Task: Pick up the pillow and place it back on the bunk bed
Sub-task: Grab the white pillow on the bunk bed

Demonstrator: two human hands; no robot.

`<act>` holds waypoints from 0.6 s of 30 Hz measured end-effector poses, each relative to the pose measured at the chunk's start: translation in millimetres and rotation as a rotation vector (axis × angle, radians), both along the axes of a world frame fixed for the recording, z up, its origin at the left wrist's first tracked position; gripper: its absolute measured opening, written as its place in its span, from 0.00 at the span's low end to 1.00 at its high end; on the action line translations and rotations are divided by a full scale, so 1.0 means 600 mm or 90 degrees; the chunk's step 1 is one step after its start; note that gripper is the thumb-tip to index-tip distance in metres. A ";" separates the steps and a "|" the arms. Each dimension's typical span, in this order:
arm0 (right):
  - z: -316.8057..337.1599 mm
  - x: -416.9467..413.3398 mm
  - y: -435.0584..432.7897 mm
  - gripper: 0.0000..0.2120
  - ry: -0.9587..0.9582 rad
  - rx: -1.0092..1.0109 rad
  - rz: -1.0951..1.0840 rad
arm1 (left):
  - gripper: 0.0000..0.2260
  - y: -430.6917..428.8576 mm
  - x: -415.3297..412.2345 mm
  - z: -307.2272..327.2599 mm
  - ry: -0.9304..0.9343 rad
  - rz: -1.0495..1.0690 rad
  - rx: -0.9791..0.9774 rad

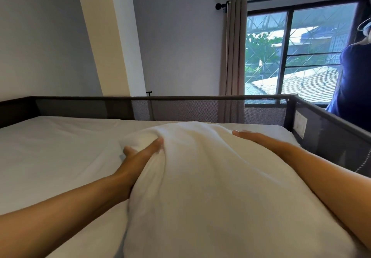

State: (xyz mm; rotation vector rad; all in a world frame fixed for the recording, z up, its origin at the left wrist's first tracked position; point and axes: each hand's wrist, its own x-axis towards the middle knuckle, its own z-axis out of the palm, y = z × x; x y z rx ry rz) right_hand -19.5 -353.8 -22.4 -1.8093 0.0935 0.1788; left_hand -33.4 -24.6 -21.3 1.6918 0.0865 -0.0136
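A large white pillow [200, 177] lies on the white sheet of the upper bunk bed [50, 147], filling the lower middle of the view. My left hand [140, 153] presses against the pillow's left side, thumb on top and fingers tucked beside and under it, creasing the fabric. My right hand [259, 139] lies flat along the pillow's upper right edge with fingers stretched toward the far end. Both forearms reach in from the bottom corners.
A dark metal guard rail with mesh panels [180, 105] runs along the far side and the right end [325, 125] of the bunk. Behind it are a grey wall, a beige curtain [233, 47] and a window [297, 53]. A person in dark blue [355, 85] stands at the right edge.
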 end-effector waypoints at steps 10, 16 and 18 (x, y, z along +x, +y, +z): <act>-0.014 0.015 0.031 0.19 -0.129 -0.192 0.110 | 0.50 0.041 0.046 -0.015 -0.180 -0.108 0.197; -0.006 0.004 0.049 0.30 -0.157 -0.173 0.128 | 0.36 0.048 0.056 -0.021 -0.168 -0.198 0.260; -0.009 0.008 0.053 0.31 -0.163 -0.182 0.136 | 0.33 0.047 0.055 -0.022 -0.157 -0.216 0.253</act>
